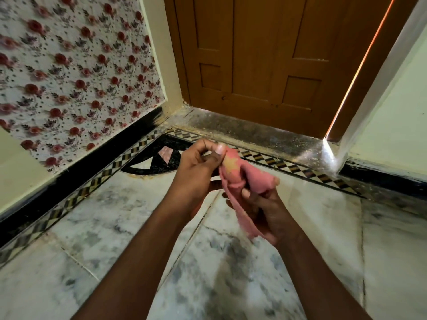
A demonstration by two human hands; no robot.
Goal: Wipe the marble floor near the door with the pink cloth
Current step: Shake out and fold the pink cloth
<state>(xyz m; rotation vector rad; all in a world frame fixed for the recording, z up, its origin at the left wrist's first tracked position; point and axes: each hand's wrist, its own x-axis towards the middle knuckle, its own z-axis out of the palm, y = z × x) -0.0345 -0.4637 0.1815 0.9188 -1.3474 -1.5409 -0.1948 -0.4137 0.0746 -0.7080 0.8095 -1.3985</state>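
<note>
You hold the pink cloth (240,181) bunched in both hands above the marble floor (115,204), not touching it. Your left hand (196,165) pinches its far end; your right hand (261,204) grips the near part. The wooden door (265,54) stands beyond, at the far side.

So the marble floor (97,227) is white with grey veining, laid in big slabs with visible joints. A checkered inlay strip (76,195) runs along the left edge and the far edge, with a black fan-shaped inlay (161,158) in the far-left corner. The speckled door threshold (249,132) looks dusty, grit along it.
</note>
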